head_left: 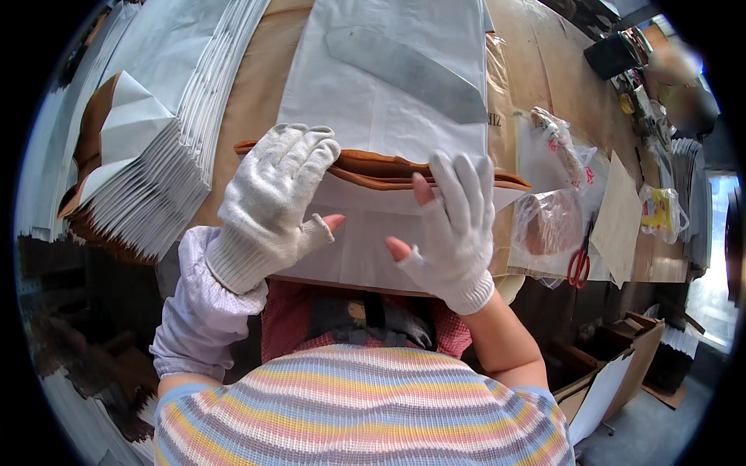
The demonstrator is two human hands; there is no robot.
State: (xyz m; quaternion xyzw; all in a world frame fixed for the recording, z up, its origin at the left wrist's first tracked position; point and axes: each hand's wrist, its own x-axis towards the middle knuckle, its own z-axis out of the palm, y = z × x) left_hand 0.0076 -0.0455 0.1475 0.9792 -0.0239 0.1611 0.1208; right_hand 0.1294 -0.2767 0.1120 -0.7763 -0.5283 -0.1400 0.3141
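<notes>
A large white paper bag (365, 233) with a brown lining lies in front of me. Its brown opening edge (381, 167) stands folded up and gapes slightly across the middle. My left hand (272, 194), in a white knit glove with the thumb tip bare, rests flat over the left end of that edge. Over its right part lies my right hand (458, 221), gloved alike with thumb and one fingertip bare, its fingers spread. Neither hand is closed around anything. Beyond them, a flat grey metal plate (404, 74) with a slanted end lies on the white paper.
Stacked white bags with brown insides (148, 179) fan out at the left. On the right are red-handled scissors (579, 264), a clear plastic bag (552, 221), a beige sheet (618, 217) and a yellow packet (660, 211). A cardboard box (614, 365) stands low at right.
</notes>
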